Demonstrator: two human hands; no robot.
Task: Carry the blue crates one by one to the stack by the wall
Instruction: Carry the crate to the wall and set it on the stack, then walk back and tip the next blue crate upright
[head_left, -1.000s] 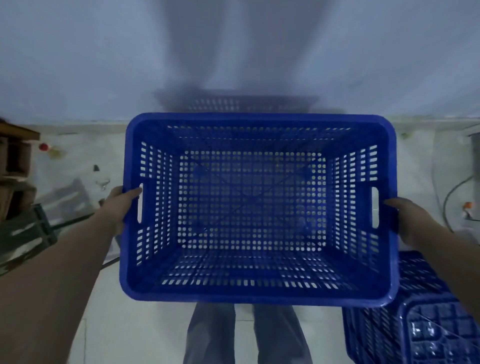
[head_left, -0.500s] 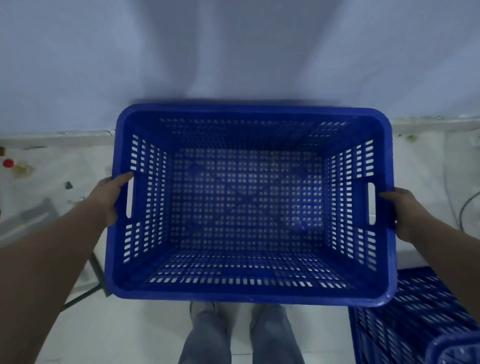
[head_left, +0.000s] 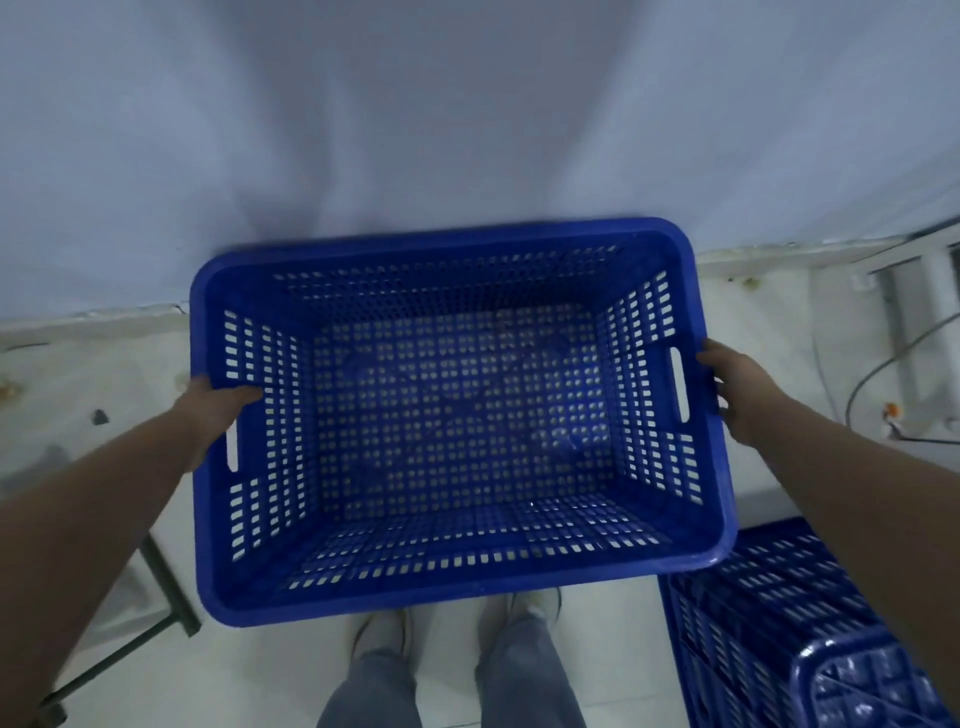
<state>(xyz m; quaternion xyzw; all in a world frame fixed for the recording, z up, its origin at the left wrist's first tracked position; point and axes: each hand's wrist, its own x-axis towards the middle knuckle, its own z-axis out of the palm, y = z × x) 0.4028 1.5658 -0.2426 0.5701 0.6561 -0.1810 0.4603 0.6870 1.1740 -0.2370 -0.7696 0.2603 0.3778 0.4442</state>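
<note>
Blue crate (head_left: 457, 415), open side up and empty, is held at both short ends in front of the person, above the floor (head_left: 104, 374) and close against the wall (head_left: 467, 130).

Nearest the wearer: two trousered legs (head_left: 447, 675) and shoes stand directly below the crate's near rim. To the right of that near rim, lower down, a second blue crate (head_left: 779, 623) sits on the floor, with part of a further one showing at the frame corner; the held crate's near right corner overlaps it in view, and contact cannot be confirmed.

Grip, left hand (head_left: 215, 410): closed on the crate's left end wall beside the handle slot, thumb over the rim to the inside. Grip, right hand (head_left: 737, 389): wrapped on the outside of the right end wall beside its handle slot; fingers are largely hidden behind the wall.

Orientation: the long axis runs left to right, roughly parallel to the wall, with the right end turned slightly farther away. The mouth faces up.

Farther off: the crate's far rim lies just beside the foot of the wall. A cable (head_left: 883, 358) lies on the floor to the crate's right.

Assessment: the step in hand appears to be the set-down by the wall. Whether a crate lies beneath cannot be told. The next move calls for a level descent, squaring the rim to the wall, then freeing both hands.
</note>
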